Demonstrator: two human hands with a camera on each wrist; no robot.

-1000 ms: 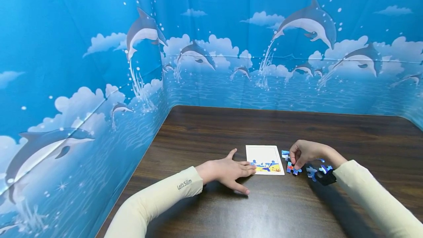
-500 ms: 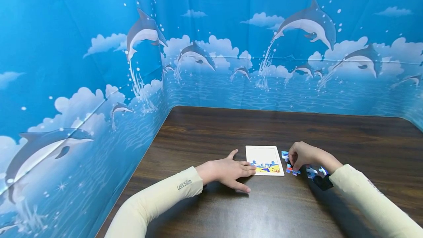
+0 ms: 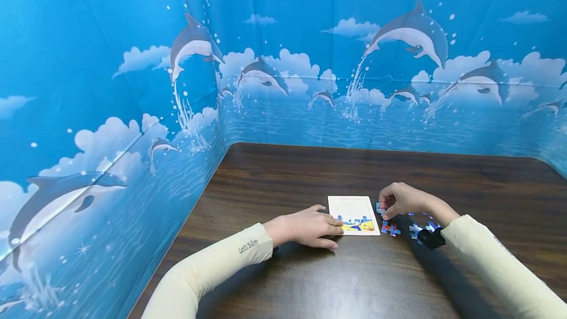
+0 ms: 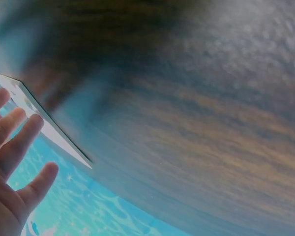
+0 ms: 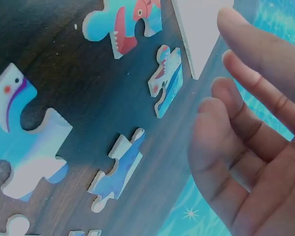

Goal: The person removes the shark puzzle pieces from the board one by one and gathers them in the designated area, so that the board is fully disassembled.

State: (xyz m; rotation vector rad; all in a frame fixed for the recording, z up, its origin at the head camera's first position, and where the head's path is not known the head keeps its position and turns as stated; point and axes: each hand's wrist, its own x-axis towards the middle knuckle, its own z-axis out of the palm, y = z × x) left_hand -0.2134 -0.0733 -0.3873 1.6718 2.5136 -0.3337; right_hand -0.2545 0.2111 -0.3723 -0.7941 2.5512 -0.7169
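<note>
A white puzzle tray (image 3: pixel 349 207) lies on the table, its lower part filled with yellow and blue picture pieces. My left hand (image 3: pixel 306 228) rests with spread fingers on the tray's left edge; the left wrist view shows the fingers (image 4: pixel 28 130) beside the tray (image 4: pixel 59 137). Over the loose pieces right of the tray hovers my right hand (image 3: pixel 409 200), fingers bent. Nothing shows between its fingers (image 5: pixel 209 132) in the right wrist view. Nearest to it are a blue-and-white puzzle piece (image 5: pixel 168 78) and a red-and-blue puzzle piece (image 5: pixel 122 22).
Further right lie several more loose pieces, among them a large light-blue one (image 5: pixel 27 140) and a thin-looking blue one (image 5: pixel 119 169). A black wrist device (image 3: pixel 431 239) sits under my right wrist. Dolphin-printed curtains (image 3: pixel 274 97) border the dark wooden table (image 3: pixel 274 176).
My right hand has left the red-and-blue piece and moved slightly left and away from me, toward the blue-and-white piece. My left fingers have drawn a little closer together on the tray.
</note>
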